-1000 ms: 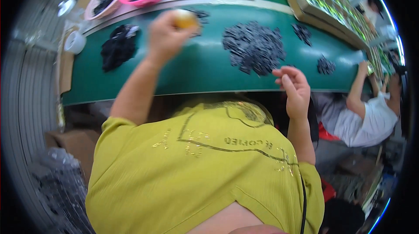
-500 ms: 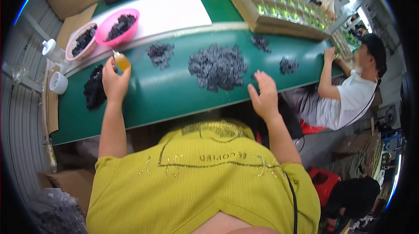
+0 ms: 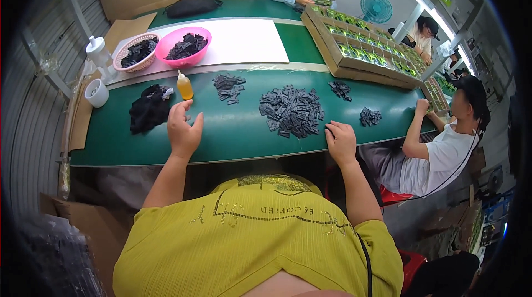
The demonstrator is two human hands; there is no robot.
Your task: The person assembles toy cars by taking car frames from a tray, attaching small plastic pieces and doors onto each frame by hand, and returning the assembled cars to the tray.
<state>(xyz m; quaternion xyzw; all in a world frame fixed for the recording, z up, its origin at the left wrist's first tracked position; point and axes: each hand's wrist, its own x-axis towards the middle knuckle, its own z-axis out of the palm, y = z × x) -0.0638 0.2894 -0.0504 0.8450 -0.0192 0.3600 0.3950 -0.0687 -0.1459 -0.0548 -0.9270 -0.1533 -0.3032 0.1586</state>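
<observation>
A small bottle of amber liquid point(image 3: 185, 87) stands upright on the green table, just beyond the fingertips of my left hand point(image 3: 184, 131). That hand is empty, its thumb apart from the loosely bent fingers. My right hand point(image 3: 341, 141) rests at the table's near edge, beside the right side of a large pile of small dark grey flat pieces point(image 3: 292, 109). Its fingers are slightly bent, the thumb stands apart, and nothing shows in it. Smaller heaps of the same dark pieces lie around: one to the left point(image 3: 228, 87), another behind point(image 3: 339, 90) and a third to the right point(image 3: 370, 116).
A black cloth point(image 3: 150, 109) lies left of the bottle. Behind it, a pink bowl point(image 3: 183, 63) and a woven basket point(image 3: 120, 59) hold dark pieces. A white cup point(image 3: 96, 93) stands far left. Boxed green-packed goods point(image 3: 366, 70) sit back right. Co-workers sit right and opposite.
My left hand has let go of the amber bottle, which now stands on the table, and has drawn back. My right hand has lowered beside the pile. The view has shifted.
</observation>
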